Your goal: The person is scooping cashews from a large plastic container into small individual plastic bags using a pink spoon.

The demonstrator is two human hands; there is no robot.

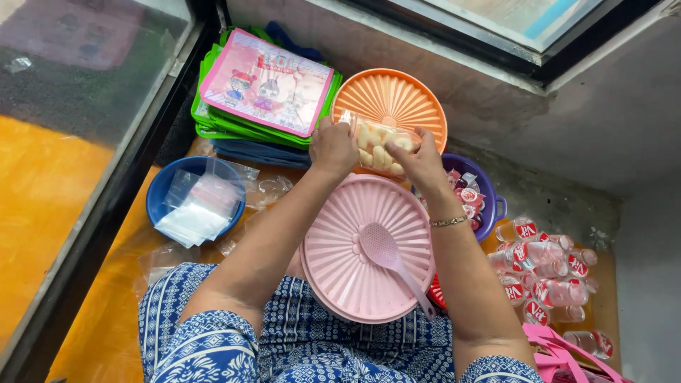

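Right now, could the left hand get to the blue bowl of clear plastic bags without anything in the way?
Probably yes. The blue bowl sits open on the left hand's own side, with nothing standing between them. But that hand shares a grip on the clear snack packet with the right hand, so it would have to let go first.

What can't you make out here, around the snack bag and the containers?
Head view only:
- Snack bag: ends hidden by left hand and right hand.
- Orange lid: container beneath hidden.
- Purple basin: contents partly behind right forearm.
- Pink bag: cut by frame edge.
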